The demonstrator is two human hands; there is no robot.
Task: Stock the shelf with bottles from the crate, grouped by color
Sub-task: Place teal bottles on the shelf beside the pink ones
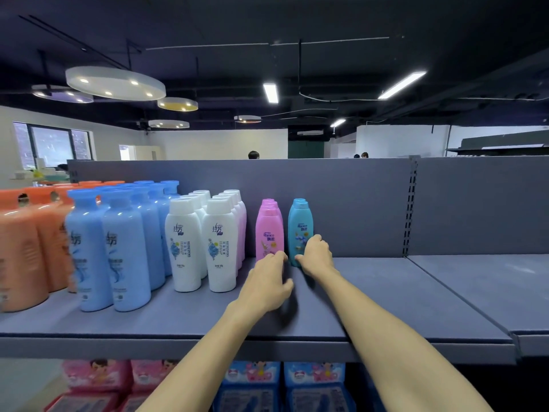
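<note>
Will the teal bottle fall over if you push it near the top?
Probably, yes. The teal bottle stands tall on a narrow base, so a high push could tip it back onto the one behind. The right hand touches it low down, which looks steadier. Its glossy plastic may be slippery, and the smooth shelf should let it slide.

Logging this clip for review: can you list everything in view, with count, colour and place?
Orange bottles: several, exact count unclear, far left of the shelf.
Blue bottles: two rows, about eight, right of the orange ones.
White bottles: two rows, about eight, mid shelf.
Pink bottles: one file, at least two, right of the white.
Teal bottles: one file, at least two, rightmost group.
Shelf: one, grey, bare to the right.
Packs on the lower shelf: pink at left, blue at right.
Ceiling lamps: several round, plus strip lights.
Left hand: at the front pink bottle's base.
Right hand: grips the front teal bottle.
</note>
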